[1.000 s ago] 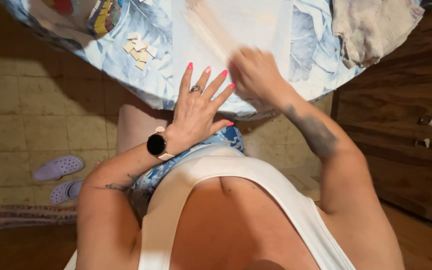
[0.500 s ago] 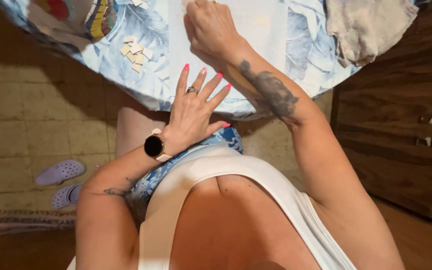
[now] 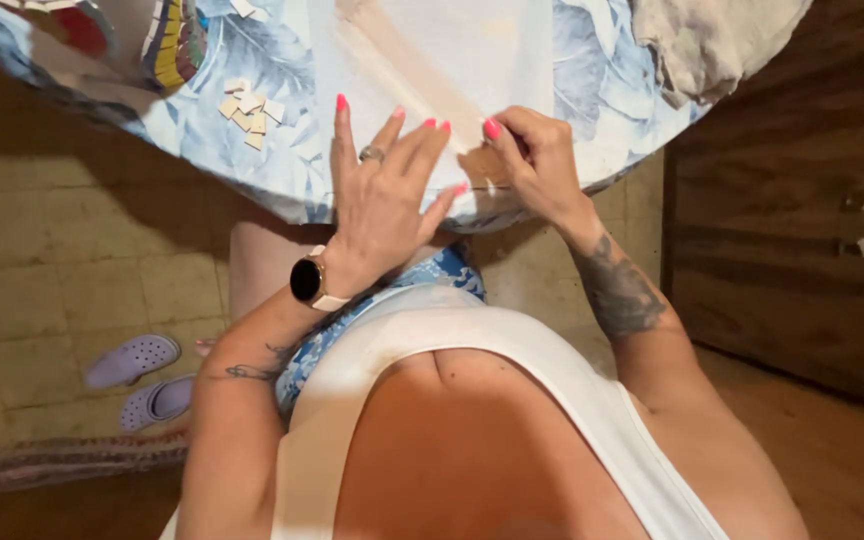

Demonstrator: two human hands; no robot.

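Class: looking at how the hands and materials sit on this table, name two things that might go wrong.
1. The white sheet lies at the table edge; if the flat left hand lifts, it may slide off.
2. The loose tile pieces sit close by that hand; a sweep might scatter them.

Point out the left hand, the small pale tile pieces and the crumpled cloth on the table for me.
left hand [image 3: 384, 195], head view, on the back of the hand.
small pale tile pieces [image 3: 250, 112], head view, middle of the cluster.
crumpled cloth [image 3: 712, 40], head view, on its bunched middle.
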